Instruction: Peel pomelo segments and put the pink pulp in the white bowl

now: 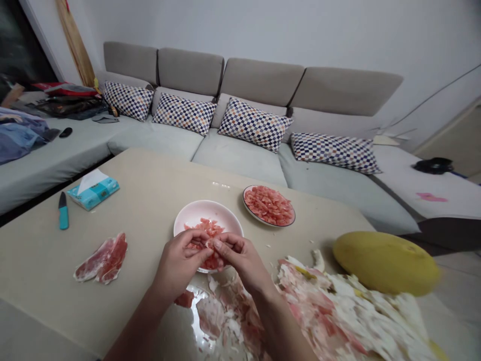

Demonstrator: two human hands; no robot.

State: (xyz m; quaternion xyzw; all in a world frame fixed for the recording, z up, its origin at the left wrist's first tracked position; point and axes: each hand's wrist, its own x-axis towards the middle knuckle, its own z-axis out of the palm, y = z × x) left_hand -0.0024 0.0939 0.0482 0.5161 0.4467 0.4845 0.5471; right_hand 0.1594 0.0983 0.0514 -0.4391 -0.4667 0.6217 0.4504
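Pink pulp (209, 225) in a white bowl (188, 214), mid-surface (150, 190). Over it, left hand (184, 254) and right hand (241, 256), fingertips close together, pinching a small bit (210, 243) between them. Plate (251, 214) beyond to the right, heaped with more pulp. Segment (103, 259) well left; knife (63, 215) and tissues (93, 190) farther back. Peelings (338, 313) right, beside a yellow fruit (385, 262).

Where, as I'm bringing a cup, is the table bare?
Bare table shows between the tissue pack and the white bowl, and left of the large red fruit piece. Crowded: the near right, with peel scraps and a yellow fruit, and the bowl, where the left hand and right hand meet.
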